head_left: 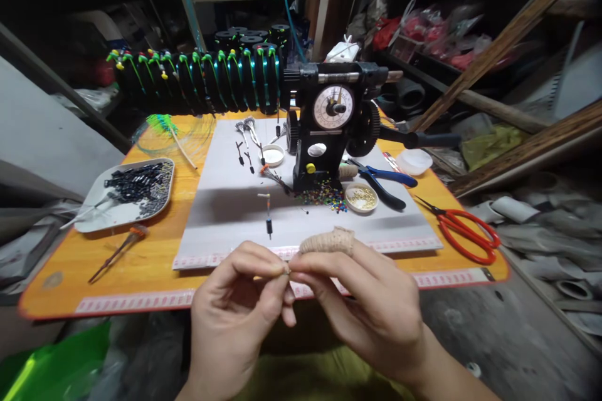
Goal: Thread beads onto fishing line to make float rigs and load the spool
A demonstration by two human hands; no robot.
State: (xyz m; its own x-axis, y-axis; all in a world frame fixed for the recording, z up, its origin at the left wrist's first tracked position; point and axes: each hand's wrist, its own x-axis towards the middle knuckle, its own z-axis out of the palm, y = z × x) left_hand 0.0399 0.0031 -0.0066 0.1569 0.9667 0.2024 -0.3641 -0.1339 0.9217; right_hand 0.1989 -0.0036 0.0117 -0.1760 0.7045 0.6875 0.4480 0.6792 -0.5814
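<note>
At the lower centre of the frame, the left hand (235, 316) and the right hand (379, 304) hold a tiny piece (287, 270) between narrowly pinched fingers, probably so it cannot slip, while the white dish (361, 212), right of centre, stands near, seemingly for easy reach.

By the right edge of the orange-yellow wooden tabletop (155, 257), red-handled scissors (451, 215) are laid, well apart from a shallow translucent plastic bowl (414, 161). Pink plastic bags (426, 28) are piled behind, near a slanted brown wooden beam (497, 49). Bright green plastic (61, 357) (its full shape is cut off) is seen at lower left.
</note>
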